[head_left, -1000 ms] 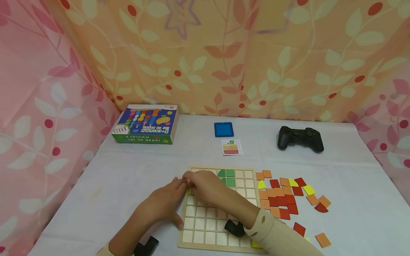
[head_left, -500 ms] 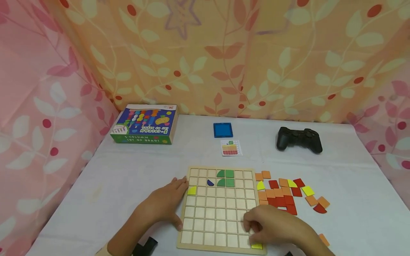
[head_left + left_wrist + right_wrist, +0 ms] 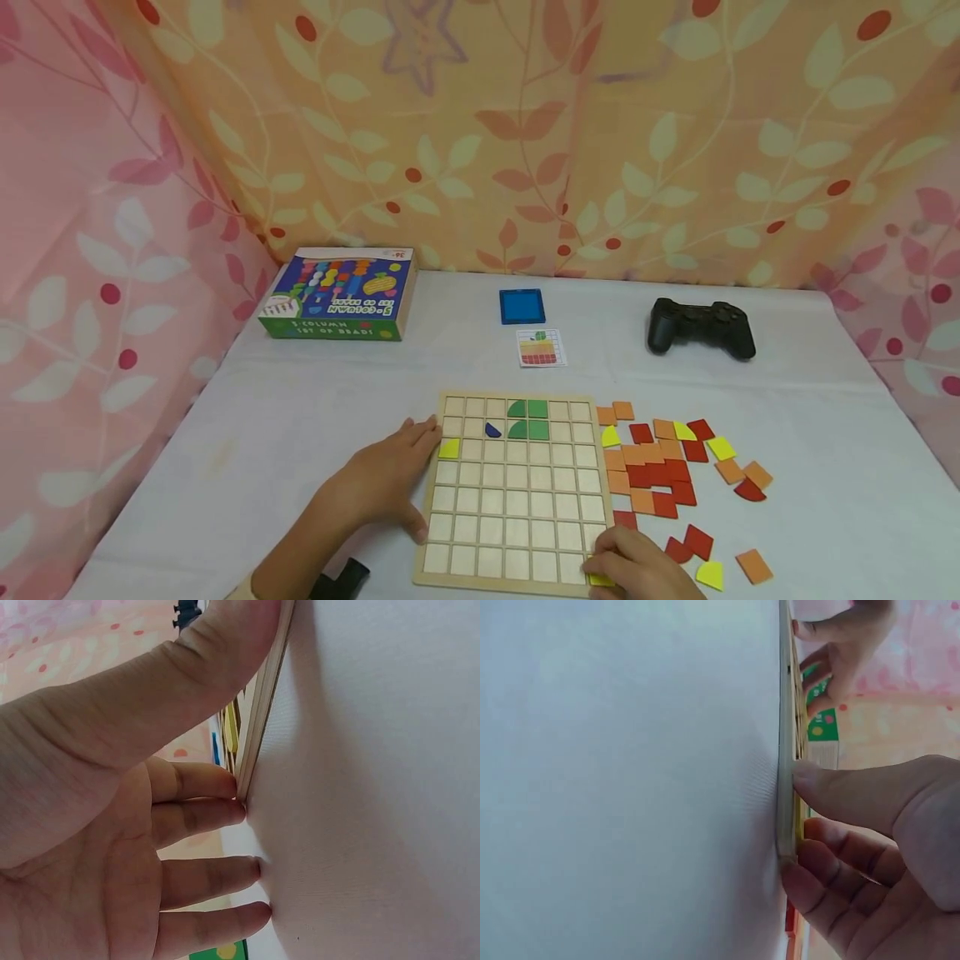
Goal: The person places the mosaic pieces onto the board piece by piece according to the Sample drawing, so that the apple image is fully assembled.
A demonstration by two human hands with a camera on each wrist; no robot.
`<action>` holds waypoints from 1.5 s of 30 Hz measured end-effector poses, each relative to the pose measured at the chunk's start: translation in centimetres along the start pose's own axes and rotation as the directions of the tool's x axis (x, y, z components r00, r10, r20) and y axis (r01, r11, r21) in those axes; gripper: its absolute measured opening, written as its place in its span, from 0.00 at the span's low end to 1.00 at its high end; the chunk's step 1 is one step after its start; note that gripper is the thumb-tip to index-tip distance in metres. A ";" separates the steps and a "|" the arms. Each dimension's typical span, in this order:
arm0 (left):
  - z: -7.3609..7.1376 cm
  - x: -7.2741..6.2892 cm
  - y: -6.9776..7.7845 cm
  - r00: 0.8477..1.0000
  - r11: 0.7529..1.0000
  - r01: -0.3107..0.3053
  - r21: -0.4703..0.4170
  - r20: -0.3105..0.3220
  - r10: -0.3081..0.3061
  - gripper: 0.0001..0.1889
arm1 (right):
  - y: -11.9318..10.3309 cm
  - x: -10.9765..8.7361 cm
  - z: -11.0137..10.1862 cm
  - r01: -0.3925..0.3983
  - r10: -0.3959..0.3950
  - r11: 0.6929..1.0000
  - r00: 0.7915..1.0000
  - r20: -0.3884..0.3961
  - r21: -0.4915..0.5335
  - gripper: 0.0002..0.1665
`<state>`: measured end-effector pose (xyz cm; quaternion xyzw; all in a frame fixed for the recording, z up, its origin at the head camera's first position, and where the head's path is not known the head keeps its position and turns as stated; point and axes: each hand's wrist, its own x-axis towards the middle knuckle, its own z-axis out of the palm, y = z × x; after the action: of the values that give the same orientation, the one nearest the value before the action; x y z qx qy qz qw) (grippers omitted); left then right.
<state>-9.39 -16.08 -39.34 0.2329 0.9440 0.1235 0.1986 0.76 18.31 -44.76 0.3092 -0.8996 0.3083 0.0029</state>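
Observation:
The wooden grid board (image 3: 492, 504) lies flat on the white cloth. My left hand (image 3: 386, 475) rests at its left edge, fingers extended, with thumb and fingertips touching the side in the left wrist view. At the near right corner my right hand (image 3: 637, 567) pinches a yellow tile (image 3: 600, 580) between thumb and curled fingers, partly hiding it. On the board, green tiles (image 3: 537, 408) sit in the upper rows, a small dark blue piece (image 3: 492, 429) left of them, and another yellow tile (image 3: 449, 448) by the left edge.
Loose red, orange and yellow tiles (image 3: 660, 475) are scattered right of the board. Behind it lie a picture card (image 3: 542, 348) and a blue square tray (image 3: 522, 307). A game controller (image 3: 701, 327) sits back right, a bead-set box (image 3: 337, 293) back left.
My right hand has moved from the board's upper left to its near right corner, uncovering the dark blue piece and the left yellow tile. My left hand has stayed at the left edge.

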 end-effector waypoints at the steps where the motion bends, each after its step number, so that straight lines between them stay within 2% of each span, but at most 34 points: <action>1: 0.0 0.0 0.0 1.000 1.000 0.000 0.002 -0.001 0.000 0.67 | 0.0 -0.2 0.2 0.002 -0.002 1.000 1.000 -0.020 -0.006 0.10; 6: -0.1 -0.1 0.3 1.000 1.000 -0.008 0.002 0.001 0.008 0.67 | 0.0 -0.6 0.3 -0.075 0.075 0.997 0.997 0.003 0.018 0.11; 8: -0.1 0.0 0.4 1.000 1.000 -0.011 -0.002 0.004 0.011 0.67 | 0.0 -0.7 0.1 -0.146 0.142 0.986 0.988 0.053 0.080 0.11; 10: -0.1 0.0 0.4 1.000 1.000 -0.008 0.000 0.005 0.008 0.67 | 0.1 -0.6 -0.3 -0.245 0.226 0.957 0.966 0.126 0.156 0.13; 13: 0.0 0.0 0.3 1.000 1.000 -0.003 0.003 0.006 0.003 0.67 | 0.0 -0.1 -0.9 -0.404 0.355 0.890 0.905 0.233 0.214 0.19; 14: 0.0 0.0 0.3 1.000 1.000 -0.004 0.005 0.005 0.003 0.67 | 0.0 0.1 -1.0 -0.435 0.379 0.874 0.889 0.258 0.215 0.19; 16: 0.0 0.0 0.2 1.000 1.000 -0.004 0.008 0.001 0.004 0.67 | -0.1 0.5 -1.2 -0.459 0.398 0.865 0.875 0.277 0.206 0.18; 18: 0.0 0.0 0.2 1.000 1.000 -0.004 0.009 -0.004 0.004 0.67 | -0.2 0.7 -1.4 -0.457 0.394 0.865 0.874 0.285 0.205 0.14; 20: 0.0 0.0 0.2 1.000 1.000 -0.001 0.008 -0.007 0.001 0.67 | -0.2 0.7 -1.4 -0.428 0.365 0.878 0.889 0.278 0.215 0.08; 22: 0.0 0.0 0.2 1.000 1.000 0.003 0.007 -0.007 -0.003 0.67 | -0.1 0.6 -1.3 -0.377 0.320 0.900 0.913 0.254 0.221 0.05; 25: -0.1 -0.1 0.3 1.000 1.000 0.004 0.011 -0.008 -0.004 0.67 | -0.1 0.2 -1.0 -0.293 0.250 0.930 0.947 0.202 0.220 0.06; 27: -0.1 -0.1 0.4 1.000 1.000 0.006 0.009 -0.010 -0.006 0.67 | -0.1 0.1 -0.9 -0.265 0.234 0.945 0.957 0.171 0.192 0.09; 28: -0.2 -0.1 0.4 1.000 1.000 0.006 0.008 -0.010 -0.006 0.67 | -0.2 0.1 -0.8 -0.276 0.248 0.944 0.955 0.165 0.181 0.10; 30: -0.2 -0.2 0.4 1.000 1.000 0.006 0.002 -0.011 -0.006 0.67 | -0.4 0.3 -1.0 -0.346 0.321 0.924 0.933 0.164 0.164 0.13; 34: -0.2 -0.2 0.5 1.000 1.000 0.010 -0.003 -0.008 -0.010 0.67 | -1.4 1.1 -1.5 -0.491 0.473 0.850 0.870 0.137 0.188 0.13; 35: -0.2 -0.2 0.5 1.000 1.000 0.011 -0.005 -0.009 -0.011 0.67 | -1.7 1.4 -1.7 -0.505 0.491 0.839 0.863 0.116 0.201 0.12; 38: -0.2 -0.2 0.5 1.000 1.000 0.011 -0.007 -0.010 -0.011 0.67 | -2.5 2.4 -2.4 -0.494 0.498 0.838 0.866 0.043 0.232 0.10; 40: -0.1 -0.2 0.4 1.000 1.000 0.009 -0.010 -0.014 -0.009 0.67 | -2.7 3.1 -2.9 -0.462 0.474 0.852 0.881 0.012 0.246 0.09; 45: 0.0 -0.2 0.4 1.000 1.000 0.004 -0.011 -0.018 -0.004 0.68 | -2.5 5.1 -3.6 -0.406 0.419 0.880 0.908 -0.003 0.245 0.09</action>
<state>-9.06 -15.84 -39.10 0.2287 0.9455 0.1303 0.1916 -2.60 15.95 -39.50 0.1000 -0.9007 0.4161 -0.0751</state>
